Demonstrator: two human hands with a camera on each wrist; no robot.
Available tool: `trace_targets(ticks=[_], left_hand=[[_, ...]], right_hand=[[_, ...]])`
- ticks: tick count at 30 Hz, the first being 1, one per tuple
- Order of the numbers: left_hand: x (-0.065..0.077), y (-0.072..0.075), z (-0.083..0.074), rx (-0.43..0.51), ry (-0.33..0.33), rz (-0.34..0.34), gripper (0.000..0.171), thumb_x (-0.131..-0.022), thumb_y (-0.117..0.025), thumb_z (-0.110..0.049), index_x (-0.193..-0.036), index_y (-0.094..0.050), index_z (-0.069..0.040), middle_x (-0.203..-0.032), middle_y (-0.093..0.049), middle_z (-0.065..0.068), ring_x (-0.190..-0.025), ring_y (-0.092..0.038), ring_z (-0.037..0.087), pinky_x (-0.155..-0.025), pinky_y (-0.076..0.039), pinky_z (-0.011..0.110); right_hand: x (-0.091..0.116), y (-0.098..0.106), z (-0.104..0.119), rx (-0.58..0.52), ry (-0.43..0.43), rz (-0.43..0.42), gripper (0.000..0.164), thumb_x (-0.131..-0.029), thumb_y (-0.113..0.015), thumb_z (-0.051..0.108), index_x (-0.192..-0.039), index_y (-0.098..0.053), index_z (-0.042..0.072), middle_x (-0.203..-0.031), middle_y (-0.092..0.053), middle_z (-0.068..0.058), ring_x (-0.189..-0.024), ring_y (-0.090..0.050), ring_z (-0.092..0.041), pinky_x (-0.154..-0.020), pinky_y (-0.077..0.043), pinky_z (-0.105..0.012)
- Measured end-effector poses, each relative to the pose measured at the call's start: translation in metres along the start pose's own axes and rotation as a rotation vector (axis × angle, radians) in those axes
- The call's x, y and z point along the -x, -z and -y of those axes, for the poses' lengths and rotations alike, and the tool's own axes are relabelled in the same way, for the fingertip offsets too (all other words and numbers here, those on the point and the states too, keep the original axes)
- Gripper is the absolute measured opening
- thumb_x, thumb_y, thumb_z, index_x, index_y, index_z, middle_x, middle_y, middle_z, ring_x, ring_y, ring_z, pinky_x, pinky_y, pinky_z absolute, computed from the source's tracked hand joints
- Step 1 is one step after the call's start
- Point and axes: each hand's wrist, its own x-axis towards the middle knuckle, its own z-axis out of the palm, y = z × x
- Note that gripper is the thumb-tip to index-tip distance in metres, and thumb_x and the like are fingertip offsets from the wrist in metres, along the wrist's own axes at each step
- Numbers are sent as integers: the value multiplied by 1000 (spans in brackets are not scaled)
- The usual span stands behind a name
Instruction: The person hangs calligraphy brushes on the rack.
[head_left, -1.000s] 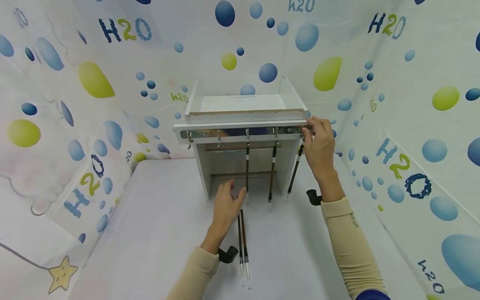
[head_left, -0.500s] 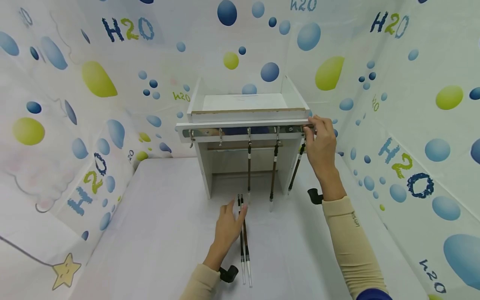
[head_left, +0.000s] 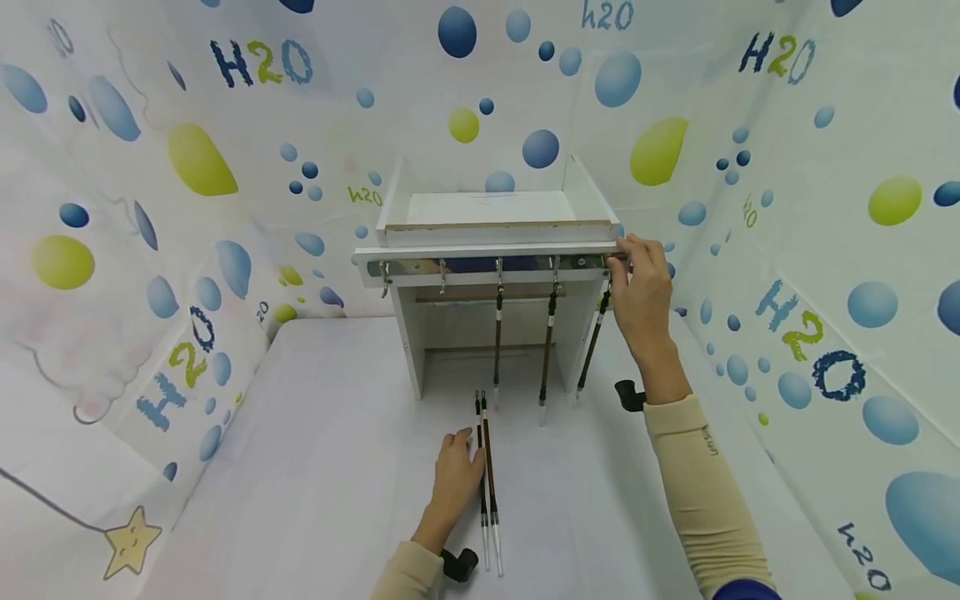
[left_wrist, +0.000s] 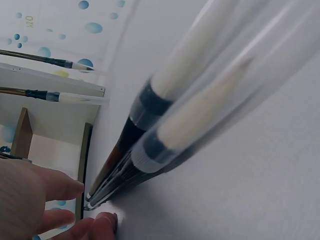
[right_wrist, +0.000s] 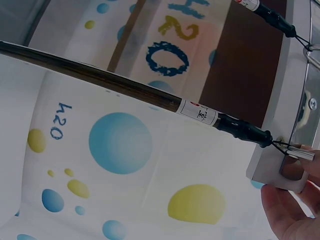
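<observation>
My left hand (head_left: 456, 473) is beside two calligraphy brushes lying nearly parallel on the white table, thumb close to the nearer brush (head_left: 482, 496) and fingers loosely bent. The other brush (head_left: 491, 479) lies just to its right; both bristle ends have clear caps and point toward me. In the left wrist view, capped white bristles (left_wrist: 192, 112) fill the middle, beyond my fingertips. My right hand (head_left: 642, 287) grips the right end of a white wooden shelf (head_left: 450, 249), thumb in front. From its metal hook rail hang three brushes, including the middle one (head_left: 548, 346) and the rightmost brush (head_left: 592, 342).
Two hooks at the left of the rail, such as the leftmost hook (head_left: 385, 279), carry nothing. An open-topped white tray section (head_left: 495, 233) forms the shelf's top. Patterned walls (head_left: 810, 250) enclose the white table (head_left: 315, 467) at the back and sides.
My left hand has come back toward me, from in front of the shelf to beside the middle of the lying brushes, uncovering their hanging loops. My right hand keeps its grip on the shelf.
</observation>
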Motion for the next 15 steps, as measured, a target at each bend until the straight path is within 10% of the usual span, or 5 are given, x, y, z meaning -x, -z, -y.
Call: trace_targets(ticks=[15], left_hand=[[-1, -12, 1, -34, -6, -49, 35, -85, -70, -6, -116, -65, 10, -99, -63, 18, -72, -61, 20, -58, -52, 30]], right_hand=[[1, 0, 2, 4, -2, -6, 32, -97, -63, 8, -126, -63, -6, -127, -57, -24, -122, -60, -35, -95, -55, -44]])
